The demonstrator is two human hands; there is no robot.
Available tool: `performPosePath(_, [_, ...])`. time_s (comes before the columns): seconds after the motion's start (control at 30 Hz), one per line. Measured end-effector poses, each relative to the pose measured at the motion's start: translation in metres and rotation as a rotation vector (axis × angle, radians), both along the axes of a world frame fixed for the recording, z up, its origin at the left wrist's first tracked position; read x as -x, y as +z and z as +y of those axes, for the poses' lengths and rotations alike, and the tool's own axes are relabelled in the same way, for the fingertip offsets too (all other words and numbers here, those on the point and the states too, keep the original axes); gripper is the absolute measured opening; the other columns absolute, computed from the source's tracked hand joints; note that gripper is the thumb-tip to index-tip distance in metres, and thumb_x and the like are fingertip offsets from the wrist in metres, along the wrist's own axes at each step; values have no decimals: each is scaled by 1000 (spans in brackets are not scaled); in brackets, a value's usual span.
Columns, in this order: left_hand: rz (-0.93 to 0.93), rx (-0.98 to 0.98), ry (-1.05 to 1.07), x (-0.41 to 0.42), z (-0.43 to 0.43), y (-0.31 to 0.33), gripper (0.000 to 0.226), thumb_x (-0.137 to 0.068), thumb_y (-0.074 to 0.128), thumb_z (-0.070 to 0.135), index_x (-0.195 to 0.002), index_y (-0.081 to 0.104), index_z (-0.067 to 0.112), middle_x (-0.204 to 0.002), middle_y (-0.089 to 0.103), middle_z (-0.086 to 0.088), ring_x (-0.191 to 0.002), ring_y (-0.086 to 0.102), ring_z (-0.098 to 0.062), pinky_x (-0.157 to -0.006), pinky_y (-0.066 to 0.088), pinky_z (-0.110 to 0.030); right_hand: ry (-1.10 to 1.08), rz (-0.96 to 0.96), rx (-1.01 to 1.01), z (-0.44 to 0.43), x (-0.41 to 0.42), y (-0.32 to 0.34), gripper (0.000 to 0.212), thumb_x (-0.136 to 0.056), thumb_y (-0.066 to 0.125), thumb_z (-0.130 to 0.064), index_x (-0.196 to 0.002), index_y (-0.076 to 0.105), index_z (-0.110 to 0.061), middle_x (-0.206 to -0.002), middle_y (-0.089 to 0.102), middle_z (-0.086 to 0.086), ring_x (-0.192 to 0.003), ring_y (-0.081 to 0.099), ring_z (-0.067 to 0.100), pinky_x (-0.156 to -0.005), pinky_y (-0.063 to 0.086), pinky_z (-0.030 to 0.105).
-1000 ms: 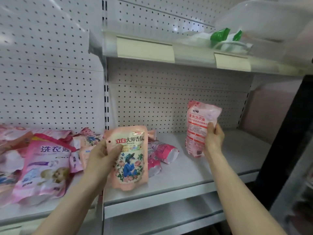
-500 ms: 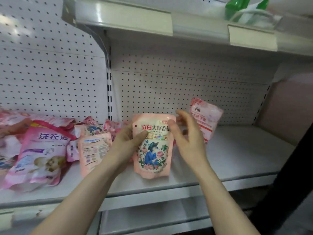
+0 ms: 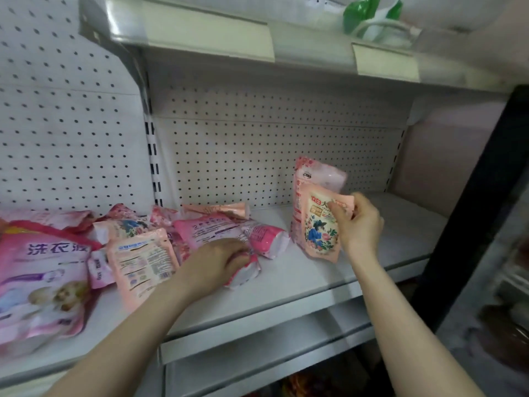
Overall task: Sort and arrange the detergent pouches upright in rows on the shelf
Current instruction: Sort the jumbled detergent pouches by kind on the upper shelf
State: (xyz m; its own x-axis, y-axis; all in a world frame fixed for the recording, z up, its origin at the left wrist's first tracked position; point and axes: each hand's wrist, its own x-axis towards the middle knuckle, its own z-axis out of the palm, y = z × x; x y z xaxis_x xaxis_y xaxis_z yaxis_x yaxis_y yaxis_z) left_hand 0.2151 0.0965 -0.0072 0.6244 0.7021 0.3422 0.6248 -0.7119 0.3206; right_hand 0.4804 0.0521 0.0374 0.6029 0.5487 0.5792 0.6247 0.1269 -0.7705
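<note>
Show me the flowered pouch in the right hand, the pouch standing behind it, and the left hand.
flowered pouch (image 3: 320, 233), head view, printed front
standing pouch (image 3: 329, 176), head view, upper part
left hand (image 3: 217, 260), head view, back of hand

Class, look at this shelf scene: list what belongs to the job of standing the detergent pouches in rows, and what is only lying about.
Belongs to the job:
- floral pouch in the right hand
- upright pouch behind it
- pink pouch under the left hand
- pile of pouches lying flat
- shelf

Lying about:
- green bag on the upper shelf
- blank price labels
</note>
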Motion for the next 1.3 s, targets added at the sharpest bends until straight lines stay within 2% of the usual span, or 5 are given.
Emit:
performPosePath(0.33, [42,-50,67,34,-11,-8,72,-86,13,76,-91,65,26,-86,68,12,-75,60,-5,-68,50,-29,-65,-474,-190,3,55,12,35,-88,62,-3,-122,58,-10,-123,58,11,-115,49,25,-92,34,25])
performPosePath(0.7, [-35,-20,172,76,-25,-5,44,-79,43,64,-90,67,29,-84,66,16,-78,59,0,-72,50,-21,420,-684,593,163,137,-1,42,-92,65,-20,-134,58,-20,-134,62,1,-120,60,20,-103,47,37])
performPosePath(0.87, [-117,46,184,76,-23,-6,42,-77,49,63,-93,66,28,-88,67,13,-82,60,-1,-75,48,-18,361,-858,747,206,159,-17,16,-95,59,-24,-100,72,-16,-95,71,1,-86,67,19,-73,52,31])
performPosePath(1.17, [-496,81,372,61,-3,17,47,-92,57,41,-135,50,24,-125,60,11,-107,59,-5,-92,47,-21,937,569,218,122,124,31,21,-97,56,-5,-110,66,-18,-105,75,6,-94,73,23,-80,59,42])
performPosePath(1.3, [-761,449,218,41,13,32,40,-87,66,34,-123,60,16,-116,69,6,-101,68,-9,-91,55,-37,1018,700,245,78,122,27,24,-94,57,0,-115,65,-9,-106,75,10,-91,73,22,-73,60,35])
